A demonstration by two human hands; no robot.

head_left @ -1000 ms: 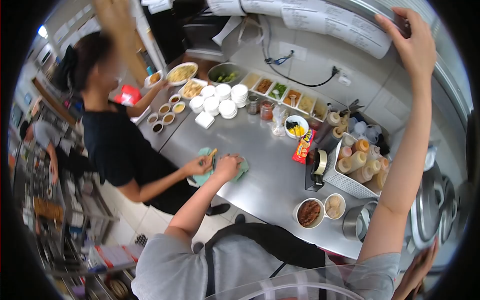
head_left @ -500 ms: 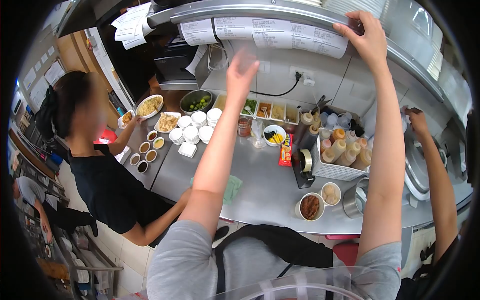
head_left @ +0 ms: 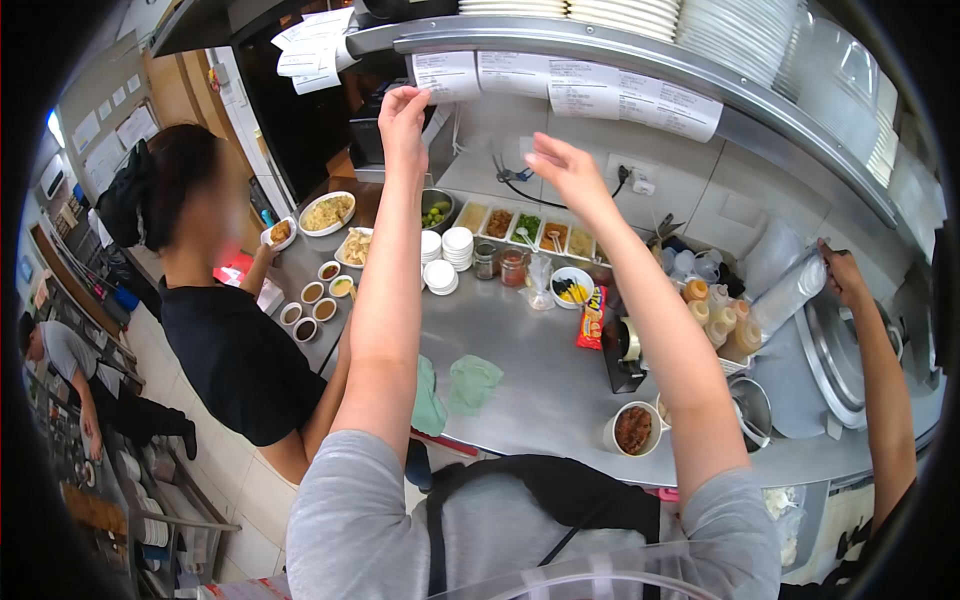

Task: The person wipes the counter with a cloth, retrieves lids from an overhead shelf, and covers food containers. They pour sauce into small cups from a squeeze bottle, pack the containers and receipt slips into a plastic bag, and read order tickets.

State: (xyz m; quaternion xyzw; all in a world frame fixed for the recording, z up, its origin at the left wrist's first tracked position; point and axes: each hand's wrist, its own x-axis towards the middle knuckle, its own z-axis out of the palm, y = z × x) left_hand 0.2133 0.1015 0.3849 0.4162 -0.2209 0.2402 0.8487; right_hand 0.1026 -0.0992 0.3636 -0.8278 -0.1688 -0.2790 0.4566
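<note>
My left hand [head_left: 404, 130] is raised at the left end of a row of printed paper slips [head_left: 585, 90] hanging under the metal shelf rail. Its fingers are bent together by the slip's lower left corner; what they pinch is too small to tell. Below the slips, my right hand [head_left: 572, 178] is in the air in front of the wall, with thumb and fingers apart. A faint pale patch shows by its fingertips, too unclear to name. Two green cloths [head_left: 475, 384] lie on the steel counter [head_left: 520, 410] below my arms.
A person in black [head_left: 235, 350] stands at the left by sauce cups and food plates. Another person's arm [head_left: 880, 380] reaches in at the right, its hand at a clear plastic bundle [head_left: 790, 295]. White cups, topping trays, bottles, a tape dispenser [head_left: 622, 365] and a meat tub [head_left: 633, 430] are on the counter.
My left hand has risen from the cloth to the slips' left end. My right hand has left the rail and moved down and left. The other person's hand at the right now touches the plastic bundle.
</note>
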